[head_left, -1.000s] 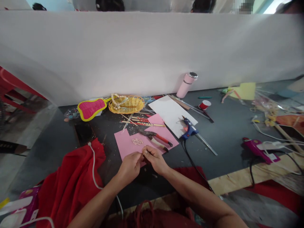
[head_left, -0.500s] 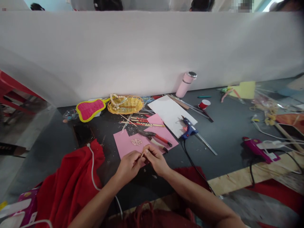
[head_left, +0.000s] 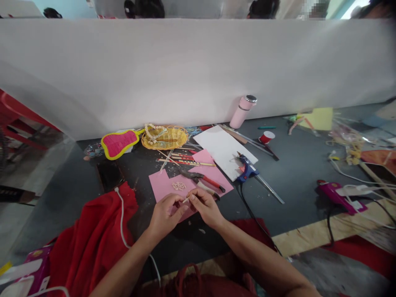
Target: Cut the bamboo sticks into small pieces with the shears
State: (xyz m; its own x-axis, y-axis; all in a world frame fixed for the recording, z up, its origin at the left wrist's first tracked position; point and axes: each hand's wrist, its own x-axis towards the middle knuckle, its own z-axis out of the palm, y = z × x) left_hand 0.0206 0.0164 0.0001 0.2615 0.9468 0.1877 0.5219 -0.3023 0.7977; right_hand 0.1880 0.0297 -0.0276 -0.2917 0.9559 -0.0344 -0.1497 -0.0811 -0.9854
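Over the lower edge of the pink paper (head_left: pixel 159 185), my right hand (head_left: pixel 204 205) pinches a small pale stick piece (head_left: pixel 186 200) between thumb and fingers. My left hand (head_left: pixel 167 214) is just left of it, thumb and fingers apart, its fingertips near the piece's other end. Several short pale pieces (head_left: pixel 178 186) lie in a small pile on the paper beyond my hands. Pliers with red and white handles (head_left: pixel 210 181) rest on the paper to the right. Behind them are several red and pale sticks (head_left: pixel 188 161).
A yellow basket (head_left: pixel 177 138) and pink paddle (head_left: pixel 120 144) stand at the back left. A blue glue gun (head_left: pixel 246 170) lies by white paper (head_left: pixel 219 144). Further off are a pink bottle (head_left: pixel 241 113) and red spool (head_left: pixel 266 137). Red cloth (head_left: pixel 95 235) covers the left front.
My left hand's thumb and fingers have opened and drawn slightly away from the small piece. My right hand still pinches it, and more of it shows.
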